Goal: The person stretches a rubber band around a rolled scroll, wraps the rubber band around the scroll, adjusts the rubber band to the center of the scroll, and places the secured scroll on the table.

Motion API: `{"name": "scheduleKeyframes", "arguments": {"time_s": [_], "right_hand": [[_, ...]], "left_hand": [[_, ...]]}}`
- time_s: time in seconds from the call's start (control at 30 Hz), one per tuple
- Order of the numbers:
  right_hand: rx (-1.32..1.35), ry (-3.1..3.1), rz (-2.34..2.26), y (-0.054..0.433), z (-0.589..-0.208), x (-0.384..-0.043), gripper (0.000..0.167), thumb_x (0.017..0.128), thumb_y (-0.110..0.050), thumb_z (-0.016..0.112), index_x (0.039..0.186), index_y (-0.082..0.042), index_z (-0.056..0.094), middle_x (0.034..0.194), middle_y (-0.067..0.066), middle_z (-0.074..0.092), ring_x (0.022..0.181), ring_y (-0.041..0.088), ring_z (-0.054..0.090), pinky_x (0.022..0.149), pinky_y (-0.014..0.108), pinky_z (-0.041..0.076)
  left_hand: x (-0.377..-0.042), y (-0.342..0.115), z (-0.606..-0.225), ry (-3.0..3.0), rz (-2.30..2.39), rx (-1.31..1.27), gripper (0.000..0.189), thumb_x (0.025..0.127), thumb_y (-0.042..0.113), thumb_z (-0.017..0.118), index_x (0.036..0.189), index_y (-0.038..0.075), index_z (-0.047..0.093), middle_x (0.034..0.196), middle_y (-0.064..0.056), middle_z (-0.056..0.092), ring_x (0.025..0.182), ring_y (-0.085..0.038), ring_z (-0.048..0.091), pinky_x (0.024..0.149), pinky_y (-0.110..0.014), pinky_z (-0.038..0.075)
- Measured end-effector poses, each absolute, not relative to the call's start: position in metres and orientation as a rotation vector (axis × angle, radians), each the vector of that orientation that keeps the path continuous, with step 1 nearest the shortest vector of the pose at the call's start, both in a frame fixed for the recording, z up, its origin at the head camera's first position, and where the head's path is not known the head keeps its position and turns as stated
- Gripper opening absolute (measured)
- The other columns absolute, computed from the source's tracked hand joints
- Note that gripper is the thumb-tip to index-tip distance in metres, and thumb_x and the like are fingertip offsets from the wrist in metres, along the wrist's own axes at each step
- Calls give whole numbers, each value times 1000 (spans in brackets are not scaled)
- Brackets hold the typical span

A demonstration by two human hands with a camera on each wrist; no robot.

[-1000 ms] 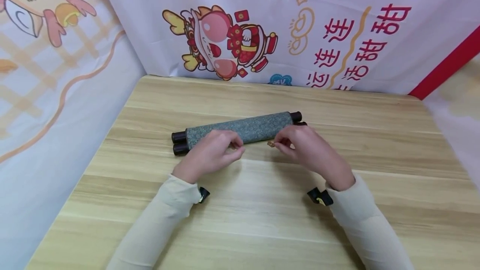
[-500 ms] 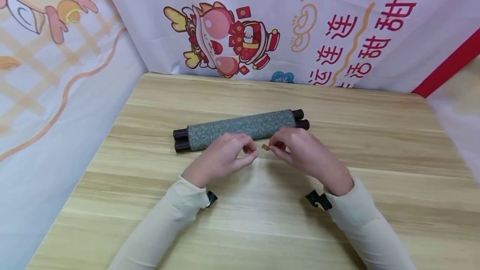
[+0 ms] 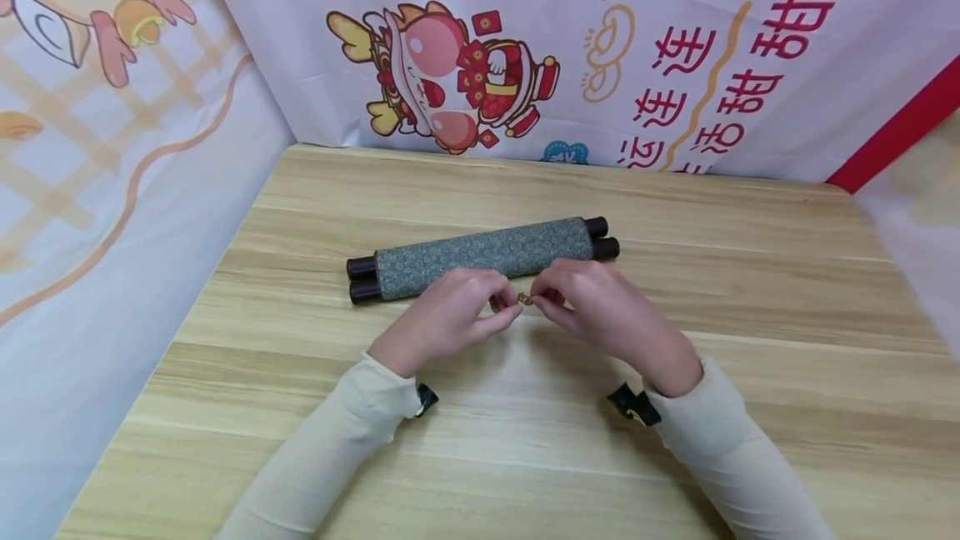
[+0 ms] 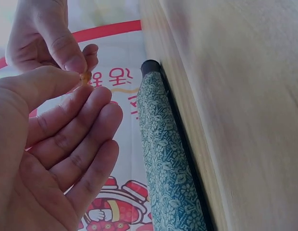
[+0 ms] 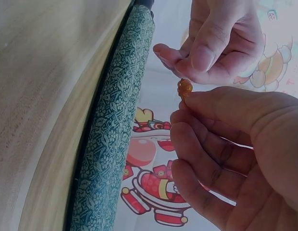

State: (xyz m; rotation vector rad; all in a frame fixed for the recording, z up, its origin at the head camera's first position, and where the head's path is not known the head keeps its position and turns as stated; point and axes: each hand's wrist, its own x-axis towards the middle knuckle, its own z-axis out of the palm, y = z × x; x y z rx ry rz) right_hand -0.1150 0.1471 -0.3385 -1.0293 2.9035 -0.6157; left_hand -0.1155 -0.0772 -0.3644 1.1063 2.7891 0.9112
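Note:
My right hand [image 3: 611, 307] pinches a small amber-brown ornament [image 5: 185, 87] between thumb and index finger; its rounded, carved-looking end sticks out past the tips. Facing it from the other side, my left hand [image 3: 450, 311] has its thumb and index fingertips right at the ornament's free end, the other fingers loosely bent. In the right wrist view the ornament lies at the edge of the left fingertips, not enclosed by them. Just behind both hands, a rolled scroll [image 3: 483, 257] in blue-green floral fabric lies slantwise on the table, with dark roller ends showing at both sides.
The wood-grain table [image 3: 480, 457] runs up to a white printed cloth [image 3: 570, 65] with a cartoon figure and red characters. Another printed cloth [image 3: 187, 215] hangs along the left side. Small dark wrist devices [image 3: 634, 405] sit at the cream sleeves [image 3: 720, 423].
The left hand has moved right and the right hand slightly left with the ornament, so the gap between their fingertips has closed. The scroll stays on the table.

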Motion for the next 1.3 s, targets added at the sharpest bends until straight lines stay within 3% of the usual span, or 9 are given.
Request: {"name": "scheduleKeyframes", "arguments": {"time_s": [0.83,1.13,1.3], "right_hand": [[-1177,2900,-643,144,-336,-107,6,95,-12,79,100,-9,81,95,1,77,81,7,71,73,24,61],[-1142,2909,-648,147,-334,-107,7,96,-10,78,102,-8,80,98,2,78,86,11,73,77,27,63],[-1123,2914,-645,150,-332,-109,5,96,-9,77,100,-7,79,93,2,76,81,8,69,74,25,61]], "left_hand": [[-114,-74,-368,2796,937,1124,12,102,17,70,110,12,76,99,3,76,91,-8,70,84,-29,59],[-115,-75,-368,2850,901,1099,11,102,15,69,108,13,77,95,4,76,85,-6,70,80,-28,58],[-115,-77,-366,2888,912,1080,6,100,16,70,102,16,76,92,7,74,83,-5,68,72,-24,56]]}}
